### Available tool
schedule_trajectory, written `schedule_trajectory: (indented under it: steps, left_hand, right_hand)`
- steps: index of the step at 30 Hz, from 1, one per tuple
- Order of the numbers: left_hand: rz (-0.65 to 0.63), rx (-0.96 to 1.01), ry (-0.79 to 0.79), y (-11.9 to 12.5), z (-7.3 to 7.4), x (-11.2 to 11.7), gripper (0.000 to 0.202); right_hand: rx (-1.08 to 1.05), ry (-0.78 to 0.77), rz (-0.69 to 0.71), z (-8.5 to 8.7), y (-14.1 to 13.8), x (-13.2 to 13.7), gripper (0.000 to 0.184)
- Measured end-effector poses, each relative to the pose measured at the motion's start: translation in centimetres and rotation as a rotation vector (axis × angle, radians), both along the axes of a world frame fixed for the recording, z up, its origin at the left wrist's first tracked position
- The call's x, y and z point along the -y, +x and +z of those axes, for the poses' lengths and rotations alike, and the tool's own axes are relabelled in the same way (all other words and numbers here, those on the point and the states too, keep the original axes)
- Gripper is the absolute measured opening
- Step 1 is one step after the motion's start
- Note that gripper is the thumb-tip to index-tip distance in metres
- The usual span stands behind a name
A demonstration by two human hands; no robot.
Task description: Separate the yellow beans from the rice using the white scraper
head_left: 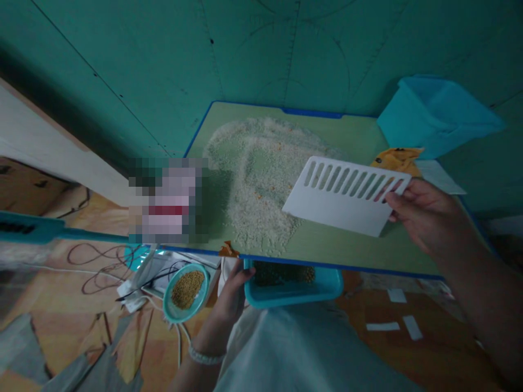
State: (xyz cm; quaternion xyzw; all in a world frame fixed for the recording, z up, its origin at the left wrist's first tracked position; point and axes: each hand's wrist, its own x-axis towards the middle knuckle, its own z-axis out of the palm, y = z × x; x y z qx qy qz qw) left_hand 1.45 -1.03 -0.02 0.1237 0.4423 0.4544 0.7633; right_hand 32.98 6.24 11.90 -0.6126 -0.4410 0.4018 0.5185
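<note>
My right hand grips a white slotted plastic scraper by its right end, holding it tilted just above a green table with a blue rim. A wide spread of white grains with a few orange bits lies on the table left of the scraper. My left hand holds the left edge of a teal tray under the table's near edge; brownish grains lie inside it.
A teal bowl of brown grains sits low at the left, among white cables and a power strip on the floor. A blue container and a yellow packet stand at the table's far right. A blurred patch covers the table's left corner.
</note>
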Motion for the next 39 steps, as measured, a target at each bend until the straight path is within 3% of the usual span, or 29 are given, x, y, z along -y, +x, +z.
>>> schedule_trajectory:
  steps: [9, 18, 23, 31, 39]
  left_hand:
    - [0.002, -0.006, -0.009, 0.1, 0.0, 0.0, 0.041]
    - [-0.026, -0.021, -0.024, 0.7, -0.1, -0.1, 0.042]
    - [-0.025, -0.026, -0.023, 0.9, -0.2, -0.1, 0.045]
    - [-0.008, -0.027, -0.045, 0.9, 0.7, -0.2, 0.046]
    - [-0.021, -0.032, -0.049, 0.9, 0.1, -0.2, 0.039]
  right_hand:
    - [-0.019, -0.068, -0.067, -0.2, 1.1, 1.6, 0.038]
    - [-0.002, -0.082, -0.147, -1.6, 3.2, 3.3, 0.038]
    - [-0.006, -0.14, -0.119, -1.7, 3.0, 3.6, 0.038]
    - [-0.009, -0.157, -0.141, -1.4, 2.7, 4.0, 0.04]
    - [0.051, -0.227, -0.053, -1.7, 1.9, 4.8, 0.034]
